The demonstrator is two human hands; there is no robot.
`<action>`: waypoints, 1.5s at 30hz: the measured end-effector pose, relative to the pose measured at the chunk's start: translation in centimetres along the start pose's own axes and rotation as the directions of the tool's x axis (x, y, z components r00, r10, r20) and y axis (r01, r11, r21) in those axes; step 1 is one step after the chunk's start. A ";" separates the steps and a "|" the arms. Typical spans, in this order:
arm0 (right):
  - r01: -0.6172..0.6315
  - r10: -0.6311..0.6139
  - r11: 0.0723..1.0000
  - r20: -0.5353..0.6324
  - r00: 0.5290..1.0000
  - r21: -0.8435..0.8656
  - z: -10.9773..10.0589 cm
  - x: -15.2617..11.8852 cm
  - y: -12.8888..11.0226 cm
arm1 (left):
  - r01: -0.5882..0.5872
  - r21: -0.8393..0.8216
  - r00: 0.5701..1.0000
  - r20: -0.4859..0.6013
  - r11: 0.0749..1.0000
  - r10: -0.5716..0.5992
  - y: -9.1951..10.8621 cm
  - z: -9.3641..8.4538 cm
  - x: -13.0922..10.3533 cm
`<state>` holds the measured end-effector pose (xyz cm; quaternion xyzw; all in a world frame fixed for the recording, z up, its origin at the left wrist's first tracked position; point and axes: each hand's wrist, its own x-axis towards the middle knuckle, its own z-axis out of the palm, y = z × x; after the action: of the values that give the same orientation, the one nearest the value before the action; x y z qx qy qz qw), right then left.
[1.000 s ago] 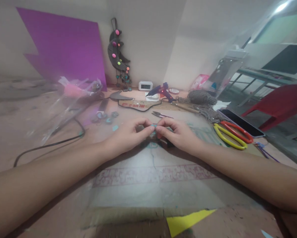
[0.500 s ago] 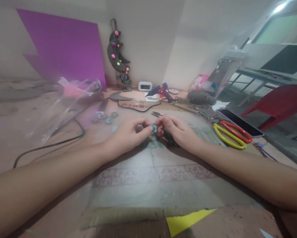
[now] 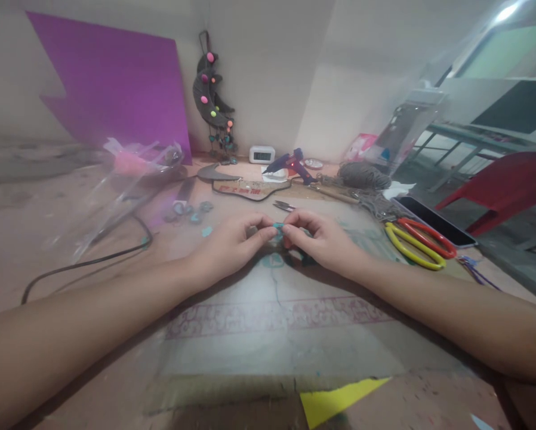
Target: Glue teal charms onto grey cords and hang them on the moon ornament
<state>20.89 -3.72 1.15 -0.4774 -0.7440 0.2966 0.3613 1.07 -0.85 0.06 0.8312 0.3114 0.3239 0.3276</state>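
Observation:
A small turquoise piece [image 3: 278, 226], too small to make out in detail, is pinched between both hands above the middle of the work sheet [image 3: 268, 352]. My left hand [image 3: 239, 239] grips its left side with thumb and forefinger. My right hand [image 3: 319, 239] closes thumb and forefinger on its right side, the fingertips of the two hands nearly touching. Just beyond them lies a pair of small snips [image 3: 283, 206]. To the left of my left hand rest a flat turquoise scrap [image 3: 206, 232] and several small grey-blue pieces [image 3: 195, 216].
A glue gun [image 3: 290, 162] and a white digital clock [image 3: 262, 155] stand at the back. Scissors [image 3: 418, 243] with red and yellow handles, a phone [image 3: 433, 221] and grey yarn [image 3: 364, 177] lie right. A black cable [image 3: 89, 263] curves across the left. A moon ornament [image 3: 208, 95] hangs behind.
My right thumb and forefinger have come in to close on the turquoise piece, and my right hand has turned slightly. My left hand stays nearly in place.

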 end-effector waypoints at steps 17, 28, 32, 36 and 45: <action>-0.037 0.035 0.983 0.015 0.999 0.181 -0.1 -0.1 0.6 | 0.120 -0.040 0.991 -0.048 0.992 -0.122 0.1 0.1 0.1; -0.046 0.050 0.993 -0.030 0.998 0.111 0.1 0.1 0.7 | 0.074 -0.096 0.997 0.005 0.993 -0.073 0.0 0.0 0.1; -0.036 0.042 0.994 -0.057 0.998 0.103 0.1 0.1 0.8 | 0.065 -0.104 0.998 -0.001 0.992 -0.066 -0.1 0.0 0.2; -0.024 0.029 0.997 -0.059 0.998 0.072 0.1 0.1 0.7 | 0.061 -0.096 0.998 -0.024 0.994 -0.063 -0.1 0.1 0.1; -0.023 0.025 0.998 -0.020 0.999 0.066 0.0 -0.1 0.0 | 0.106 -0.016 0.991 -0.075 0.994 -0.107 0.2 -0.1 0.2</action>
<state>20.92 -3.76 1.10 -0.4773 -0.7243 0.3202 0.3808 1.20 -0.82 0.35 0.7986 0.3655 0.3391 0.3372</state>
